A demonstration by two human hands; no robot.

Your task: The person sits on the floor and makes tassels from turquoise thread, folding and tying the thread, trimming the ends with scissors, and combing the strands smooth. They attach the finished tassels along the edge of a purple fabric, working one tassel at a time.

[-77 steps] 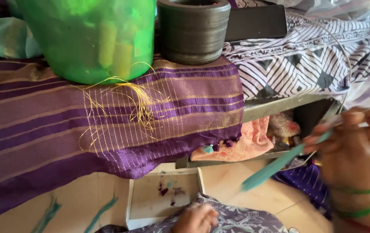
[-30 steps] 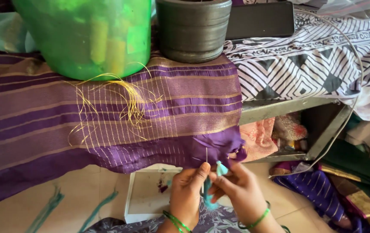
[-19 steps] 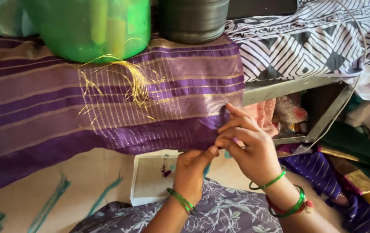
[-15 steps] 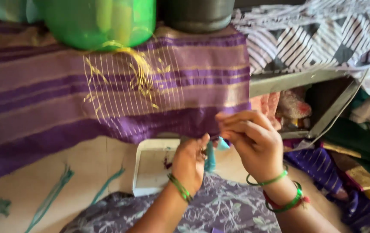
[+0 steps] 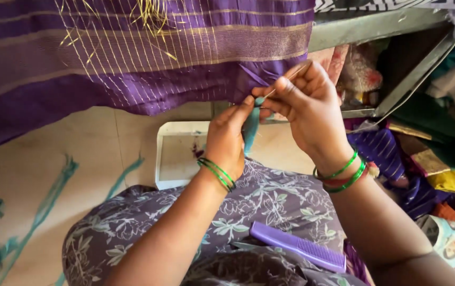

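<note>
I see the teal thread bundle (image 5: 250, 128) hanging just under the lower edge of the purple striped cloth (image 5: 148, 63), between my two hands and above the white tray; my left hand (image 5: 226, 139) is closed around the bundle, thumb tip pressed up near its top; my right hand (image 5: 306, 108) is pinched shut on a thin needle (image 5: 285, 83), which slants up and to the right from the top of the bundle; the fingertips of the two hands nearly touch there, right at the cloth's hem. Green bangles (image 5: 215, 173) sit on the left wrist, and green ones with a red one on the right; loose gold threads (image 5: 150, 18) stick out of the cloth higher up. The white tray (image 5: 177, 153) lies on the pale floor (image 5: 79, 153) below the hands, with a few dark purple specks in it; a purple comb (image 5: 297, 247) rests on my lap, on the grey flowered fabric; teal strands (image 5: 47, 196) trail across the floor at the left; at the right a metal frame (image 5: 397, 85) stands over heaped coloured fabrics (image 5: 439, 159).
</note>
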